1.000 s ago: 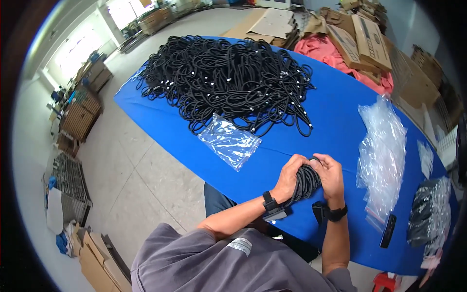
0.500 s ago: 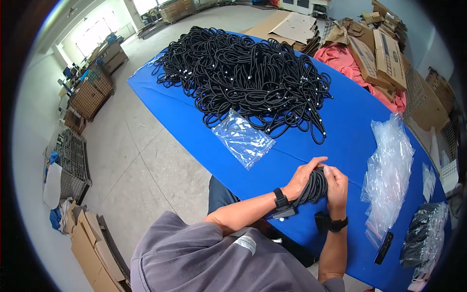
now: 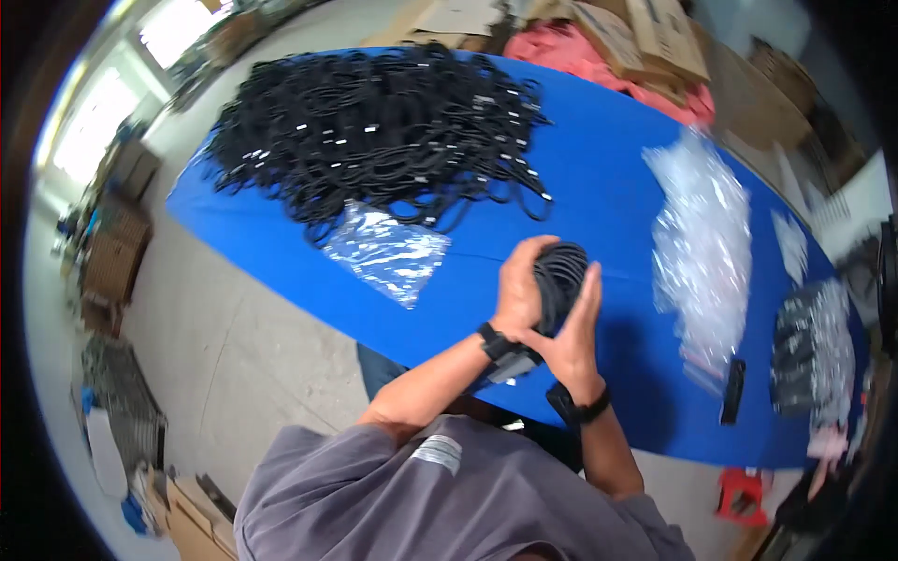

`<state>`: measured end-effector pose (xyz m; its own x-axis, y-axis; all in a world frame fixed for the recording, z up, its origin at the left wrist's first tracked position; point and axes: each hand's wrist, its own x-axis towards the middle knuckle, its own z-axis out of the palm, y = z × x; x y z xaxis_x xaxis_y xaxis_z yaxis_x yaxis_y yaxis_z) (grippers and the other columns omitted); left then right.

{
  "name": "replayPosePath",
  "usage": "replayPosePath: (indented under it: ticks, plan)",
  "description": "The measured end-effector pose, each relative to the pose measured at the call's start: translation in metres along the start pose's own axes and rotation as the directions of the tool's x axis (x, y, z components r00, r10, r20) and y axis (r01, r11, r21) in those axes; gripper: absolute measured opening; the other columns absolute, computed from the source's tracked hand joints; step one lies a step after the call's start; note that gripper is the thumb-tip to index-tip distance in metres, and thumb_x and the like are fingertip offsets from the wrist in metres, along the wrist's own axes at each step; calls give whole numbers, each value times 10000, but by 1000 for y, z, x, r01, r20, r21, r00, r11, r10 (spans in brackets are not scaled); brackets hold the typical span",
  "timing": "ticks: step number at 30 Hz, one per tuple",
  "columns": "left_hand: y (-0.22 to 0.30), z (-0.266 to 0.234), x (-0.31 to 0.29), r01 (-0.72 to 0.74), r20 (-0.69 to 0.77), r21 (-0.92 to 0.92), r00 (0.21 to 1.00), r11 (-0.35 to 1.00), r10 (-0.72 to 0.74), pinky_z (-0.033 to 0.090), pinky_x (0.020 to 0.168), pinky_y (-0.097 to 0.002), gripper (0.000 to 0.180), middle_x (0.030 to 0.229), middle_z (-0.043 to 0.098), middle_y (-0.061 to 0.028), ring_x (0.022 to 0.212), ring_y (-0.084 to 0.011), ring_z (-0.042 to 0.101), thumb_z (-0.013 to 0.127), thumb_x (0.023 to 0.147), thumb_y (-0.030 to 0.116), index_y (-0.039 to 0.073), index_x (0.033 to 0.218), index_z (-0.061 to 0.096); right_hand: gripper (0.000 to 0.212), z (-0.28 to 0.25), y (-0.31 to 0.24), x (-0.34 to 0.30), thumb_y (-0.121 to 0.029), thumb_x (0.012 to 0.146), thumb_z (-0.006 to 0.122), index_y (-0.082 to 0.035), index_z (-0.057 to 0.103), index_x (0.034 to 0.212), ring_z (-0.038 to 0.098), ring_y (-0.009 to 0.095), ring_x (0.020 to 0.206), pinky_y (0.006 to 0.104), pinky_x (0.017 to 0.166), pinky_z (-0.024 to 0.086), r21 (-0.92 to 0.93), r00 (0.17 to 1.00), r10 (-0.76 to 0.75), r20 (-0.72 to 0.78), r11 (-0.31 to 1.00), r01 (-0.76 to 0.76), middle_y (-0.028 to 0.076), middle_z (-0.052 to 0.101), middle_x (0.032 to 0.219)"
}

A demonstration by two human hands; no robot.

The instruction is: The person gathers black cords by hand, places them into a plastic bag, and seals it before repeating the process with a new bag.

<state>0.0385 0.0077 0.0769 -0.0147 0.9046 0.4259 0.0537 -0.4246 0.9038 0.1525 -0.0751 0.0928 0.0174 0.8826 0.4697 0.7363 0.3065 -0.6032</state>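
Observation:
A coiled bundle of black elastic cord (image 3: 559, 271) is held upright between my two hands above the near part of the blue table. My left hand (image 3: 520, 288) curls round the coil's left side, its fingers bent behind the loops. Pressed along the other side is my right hand (image 3: 575, 341), with straight fingers and its thumb crossing the lower end of the coil toward my left wrist. A flat clear plastic bag (image 3: 388, 252) lies left of my hands. Beyond it spreads a large heap of black cords (image 3: 374, 140) with small white tips.
On the right of the blue table (image 3: 599, 187) lies a stack of clear plastic bags (image 3: 702, 243). A slim black object (image 3: 733, 393) rests below it, near bagged black cords (image 3: 795, 351). Cardboard boxes and red sheeting (image 3: 571, 51) stand past the far edge; a red stool (image 3: 741, 496) is at lower right.
My hands have lifted the coil and turned it more upright. My right thumb has dropped from the coil's top to its lower end. The view has swung right, with some blur.

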Motion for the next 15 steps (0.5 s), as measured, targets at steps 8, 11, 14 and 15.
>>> replayPosePath:
  ticks: [8,11,14,15]
  plan:
    - [8,-12,-10,132,164,-42,979,990,-124,517,958,-333,516,1205,672,-140,1090,-249,666,737,751,-32,14,1250,616,1178,-9,40,19,-175,734,865,9,84,1596,322,366,1457,457,1194,304,404,979,87,183,901,-155,254,267,1590]
    - [17,-11,-13,147,243,-73,962,986,-125,513,975,-336,621,1251,648,-135,1116,-246,651,755,739,-5,21,1329,564,1064,8,47,13,-55,753,818,-8,162,1589,429,265,1396,399,1154,380,673,974,126,189,706,-221,172,381,1543]
    - [24,-15,-14,201,357,-136,923,970,-141,507,1000,-343,773,1302,615,-137,1156,-246,631,782,715,24,30,1428,484,877,23,44,7,-20,800,788,-20,307,1533,530,173,1269,327,1090,440,910,941,296,164,322,-260,88,509,1414]
    - [20,-13,-17,211,323,-174,935,962,-147,503,1014,-349,846,1316,601,-142,1173,-251,621,793,704,37,34,1465,423,877,25,42,5,-20,800,788,-20,307,1533,530,173,1269,327,1090,440,912,941,297,161,320,-257,88,509,1414]
